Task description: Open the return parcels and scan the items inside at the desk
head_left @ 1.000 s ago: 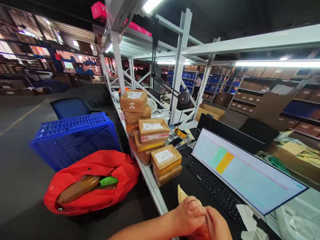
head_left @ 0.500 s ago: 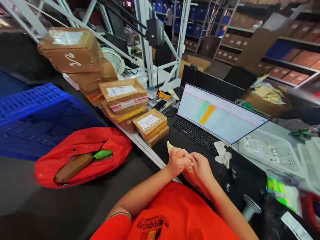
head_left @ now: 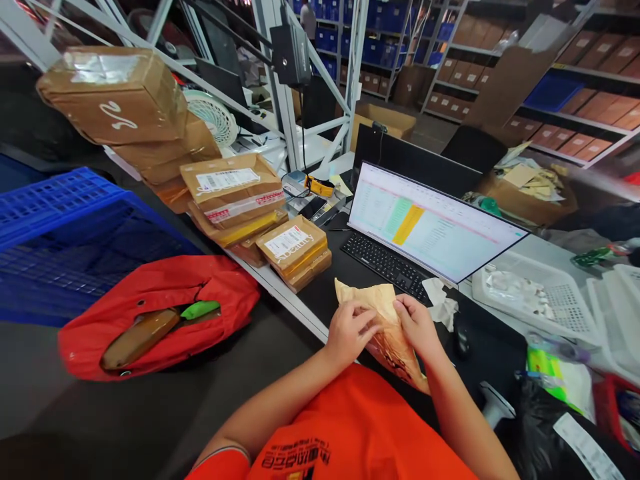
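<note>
Basically, both hands are on a crinkled paper mailer (head_left: 387,335), held over the desk edge in front of the torso. Right hand (head_left: 417,325): thumb and fingertips pinch the mailer's upper right edge. Left hand (head_left: 350,333): fingers bent and slightly spread over its left side; thumb is hidden, so can't tell if it really grips. Main risk, I'd say: a slip. The right pinch takes in only a narrow bit of edge and the left looks loose, so thin paper could tear or slide out, and the lower end, hanging toward the body, could swing down. Contents not visible; anything loose inside might spill if the top gapes. Next risk is snagging: black keyboard (head_left: 385,261) just beyond the fingertips, crumpled white paper (head_left: 441,305) just right of the right fingers, mouse (head_left: 463,342) further right. A wide elbow or tug there could bump keys or drag the scrap. Left of the left fingers, stacked cardboard boxes (head_left: 295,248) sit near the edge; a sideways knock might topple them toward the red bag (head_left: 175,273) below.
</note>
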`<state>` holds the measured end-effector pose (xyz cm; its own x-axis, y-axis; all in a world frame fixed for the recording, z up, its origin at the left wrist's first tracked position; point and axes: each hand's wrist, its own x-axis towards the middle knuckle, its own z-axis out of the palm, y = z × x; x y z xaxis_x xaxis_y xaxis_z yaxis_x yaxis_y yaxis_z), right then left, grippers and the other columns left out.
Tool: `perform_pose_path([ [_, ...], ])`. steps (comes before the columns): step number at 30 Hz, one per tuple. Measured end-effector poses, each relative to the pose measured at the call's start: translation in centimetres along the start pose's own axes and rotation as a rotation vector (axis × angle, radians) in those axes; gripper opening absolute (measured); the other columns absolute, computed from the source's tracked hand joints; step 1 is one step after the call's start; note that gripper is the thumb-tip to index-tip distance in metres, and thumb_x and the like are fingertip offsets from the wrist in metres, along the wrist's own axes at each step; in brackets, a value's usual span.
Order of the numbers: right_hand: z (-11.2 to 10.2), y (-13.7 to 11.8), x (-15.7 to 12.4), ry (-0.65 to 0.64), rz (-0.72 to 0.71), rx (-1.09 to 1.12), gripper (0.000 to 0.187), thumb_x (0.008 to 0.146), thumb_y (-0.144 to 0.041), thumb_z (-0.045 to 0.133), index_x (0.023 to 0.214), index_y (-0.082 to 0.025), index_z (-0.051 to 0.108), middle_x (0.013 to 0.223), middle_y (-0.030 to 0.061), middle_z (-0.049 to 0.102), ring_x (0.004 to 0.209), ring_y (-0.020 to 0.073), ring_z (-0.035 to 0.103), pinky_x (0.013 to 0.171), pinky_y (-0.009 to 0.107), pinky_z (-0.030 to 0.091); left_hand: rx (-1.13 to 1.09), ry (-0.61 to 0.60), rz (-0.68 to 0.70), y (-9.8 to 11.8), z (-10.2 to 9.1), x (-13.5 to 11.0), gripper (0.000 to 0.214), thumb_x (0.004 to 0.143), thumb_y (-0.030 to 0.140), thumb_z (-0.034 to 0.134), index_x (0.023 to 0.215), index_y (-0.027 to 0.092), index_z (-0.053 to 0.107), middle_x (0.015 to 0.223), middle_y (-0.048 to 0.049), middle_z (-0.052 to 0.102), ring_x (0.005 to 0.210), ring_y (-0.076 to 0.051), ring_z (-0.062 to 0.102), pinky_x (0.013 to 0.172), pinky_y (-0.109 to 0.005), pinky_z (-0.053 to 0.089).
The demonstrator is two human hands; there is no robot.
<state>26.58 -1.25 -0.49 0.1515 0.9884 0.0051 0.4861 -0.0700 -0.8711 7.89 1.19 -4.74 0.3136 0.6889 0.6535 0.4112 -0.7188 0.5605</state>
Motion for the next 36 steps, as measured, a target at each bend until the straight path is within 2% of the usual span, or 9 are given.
perform_pose_path([
  [5, -0.1, -0.1, -0.5, -0.015, -0.001, 0.025, 0.028, 0.095, -0.041, 0.047, 0.084, -0.021, 0.064, 0.078, 0.0008, 0.064, 0.074, 0.0169, 0.057, 0.070, 0.027, 0.042, 0.171, 0.038, 0.350, -0.6, 0.8, 0.1, 0.022, 0.093, 0.025, 0.064, 0.115, 0.024, 0.067, 0.105, -0.0051, 0.069, 0.095, -0.019, 0.064, 0.085, -0.034, 0.050],
  [8, 0.2, 0.1, -0.6, 0.006, 0.005, 0.042, 0.029, 0.094, -0.042, 0.048, 0.082, -0.020, 0.063, 0.077, 0.0009, 0.064, 0.074, 0.0171, 0.057, 0.071, 0.028, 0.042, 0.193, 0.021, 0.476, -1.7, 1.0, 0.4, 0.024, 0.095, 0.025, 0.062, 0.118, 0.023, 0.065, 0.102, -0.0035, 0.071, 0.097, -0.017, 0.064, 0.091, -0.033, 0.048],
  [11, 0.5, 0.7, -0.6, -0.012, 0.041, 0.117, 0.032, 0.092, -0.047, 0.049, 0.081, -0.020, 0.063, 0.078, 0.0020, 0.066, 0.073, 0.0172, 0.057, 0.069, 0.028, 0.044, 0.166, -0.007, 0.545, -2.5, 1.2, 0.6, 0.030, 0.093, 0.029, 0.065, 0.122, 0.024, 0.063, 0.100, -0.0023, 0.071, 0.098, -0.016, 0.064, 0.094, -0.031, 0.047],
  [16, 1.1, 1.8, -0.3, -0.071, 0.119, 0.181, 0.036, 0.089, -0.051, 0.051, 0.073, -0.020, 0.059, 0.071, 0.0016, 0.062, 0.068, 0.0156, 0.053, 0.063, 0.026, 0.042, 0.149, 0.012, 0.567, -2.4, 1.6, 0.9, 0.032, 0.090, 0.034, 0.069, 0.119, 0.021, 0.064, 0.101, -0.0037, 0.070, 0.102, -0.018, 0.061, 0.095, -0.033, 0.047],
  [18, 1.3, 2.0, -0.2, -0.116, 0.134, 0.198, 0.036, 0.088, -0.051, 0.052, 0.071, -0.020, 0.057, 0.068, 0.0006, 0.059, 0.065, 0.0145, 0.049, 0.061, 0.025, 0.040, 0.141, -0.001, 0.569, -2.2, 1.9, 1.1, 0.022, 0.091, 0.032, 0.067, 0.111, 0.022, 0.066, 0.101, -0.0033, 0.070, 0.102, -0.018, 0.060, 0.096, -0.034, 0.046],
  [21, 1.4, 1.9, -0.1, -0.151, 0.148, 0.202, 0.034, 0.086, -0.049, 0.053, 0.069, -0.019, 0.057, 0.066, -0.0001, 0.058, 0.063, 0.0137, 0.048, 0.060, 0.025, 0.038, 0.112, -0.095, 0.556, -2.1, 1.8, 1.7, 0.009, 0.094, 0.027, 0.063, 0.101, 0.023, 0.067, 0.101, -0.0025, 0.070, 0.103, -0.018, 0.060, 0.097, -0.036, 0.046],
  [28, 1.3, 0.7, -0.7, 0.007, -0.014, -0.165, 0.030, 0.094, -0.035, 0.042, 0.070, -0.021, 0.054, 0.069, 0.0010, 0.059, 0.066, 0.0155, 0.052, 0.064, 0.028, 0.036, 0.032, -0.232, 0.510, -1.7, 0.4, 3.0, 0.007, 0.095, 0.022, 0.059, 0.094, 0.022, 0.066, 0.097, -0.0023, 0.070, 0.100, -0.018, 0.058, 0.095, -0.036, 0.047],
  [32, 1.5, 0.3, -1.1, 0.040, -0.030, -0.245, 0.028, 0.094, -0.030, 0.041, 0.071, -0.022, 0.054, 0.068, 0.0016, 0.059, 0.064, 0.0159, 0.053, 0.062, 0.028, 0.035, -0.044, -0.398, 0.456, -1.4, 0.2, 3.8, 0.009, 0.094, 0.025, 0.059, 0.091, 0.022, 0.068, 0.099, -0.0047, 0.067, 0.103, -0.022, 0.056, 0.096, -0.039, 0.046],
  [36, 2.1, 0.5, -1.6, 0.087, 0.001, -0.307, 0.026, 0.092, -0.025, 0.041, 0.070, -0.022, 0.055, 0.068, 0.0025, 0.060, 0.063, 0.0164, 0.053, 0.062, 0.028, 0.035, -0.090, -0.541, 0.409, -1.2, -0.3, 4.0, 0.010, 0.088, 0.021, 0.064, 0.078, 0.021, 0.066, 0.100, -0.0051, 0.063, 0.104, -0.023, 0.053, 0.098, -0.040, 0.043],
])
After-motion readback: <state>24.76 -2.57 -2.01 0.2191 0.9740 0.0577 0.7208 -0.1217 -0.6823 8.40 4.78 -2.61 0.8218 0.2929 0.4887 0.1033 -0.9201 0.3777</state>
